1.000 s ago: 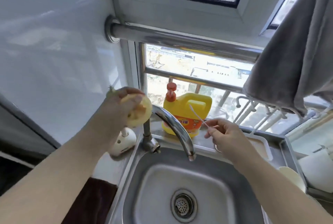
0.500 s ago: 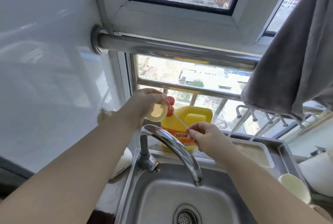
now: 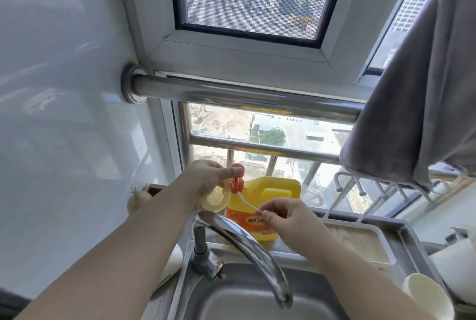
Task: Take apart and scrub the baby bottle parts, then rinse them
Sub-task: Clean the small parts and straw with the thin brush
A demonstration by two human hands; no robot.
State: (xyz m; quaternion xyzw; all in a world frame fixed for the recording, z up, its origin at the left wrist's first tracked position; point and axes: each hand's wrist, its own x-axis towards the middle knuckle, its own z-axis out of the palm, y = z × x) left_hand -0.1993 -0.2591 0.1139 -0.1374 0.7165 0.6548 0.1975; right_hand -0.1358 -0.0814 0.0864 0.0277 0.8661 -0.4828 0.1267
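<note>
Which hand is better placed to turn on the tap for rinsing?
Right, probably. The right hand only pinches the thin straw brush and is above the faucet; the left hand grips the yellow bottle ring.

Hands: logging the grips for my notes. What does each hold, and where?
Left hand grips the yellowish ring by its rim; right hand pinches the thin white brush at its end.

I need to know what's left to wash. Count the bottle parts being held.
2. A pale ring is in the left hand, and a thin straw is pinched by the right hand. Other parts may lie out of sight.
</note>
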